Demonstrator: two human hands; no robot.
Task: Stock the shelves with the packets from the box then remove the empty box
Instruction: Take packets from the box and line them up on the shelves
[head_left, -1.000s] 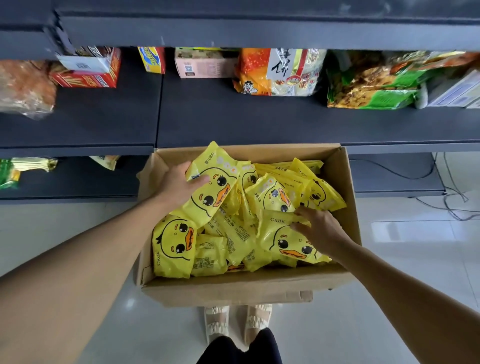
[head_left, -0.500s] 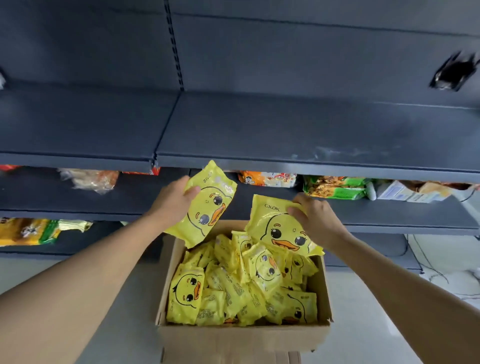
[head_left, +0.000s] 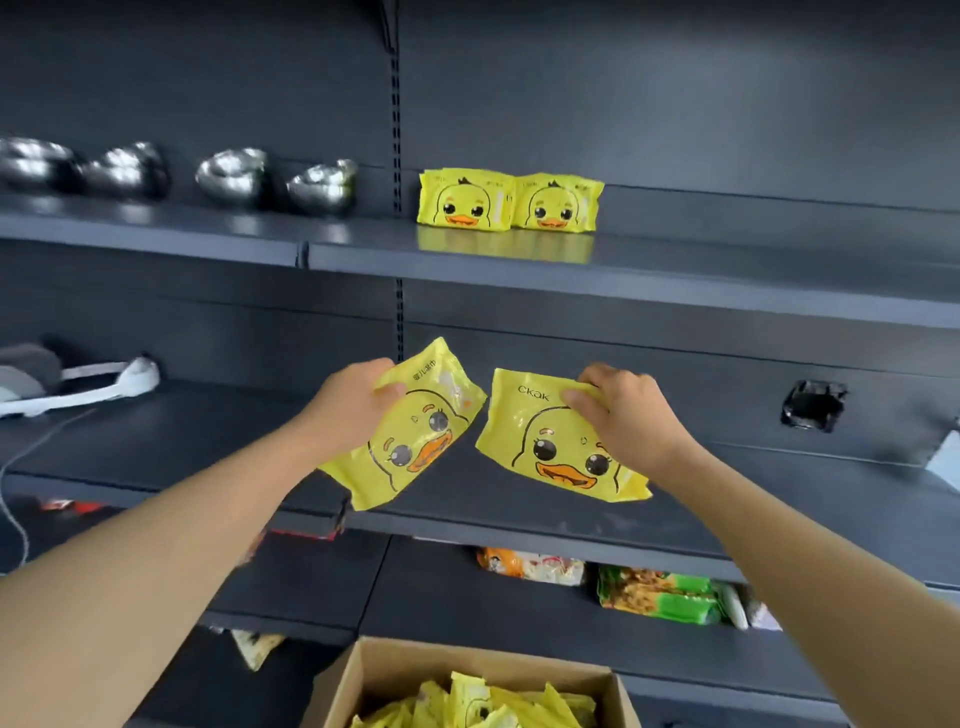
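My left hand (head_left: 353, 400) grips one yellow packet (head_left: 410, 431); my right hand (head_left: 623, 410) pinches another packet (head_left: 550, 441), both raised above the box (head_left: 363, 680).

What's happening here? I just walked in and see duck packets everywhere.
A person is stocking shelves. The left hand grips one yellow duck packet and the right hand grips another, both raised in front of the shelving. Two packets already stand side by side on the upper shelf. The cardboard box below holds many more.
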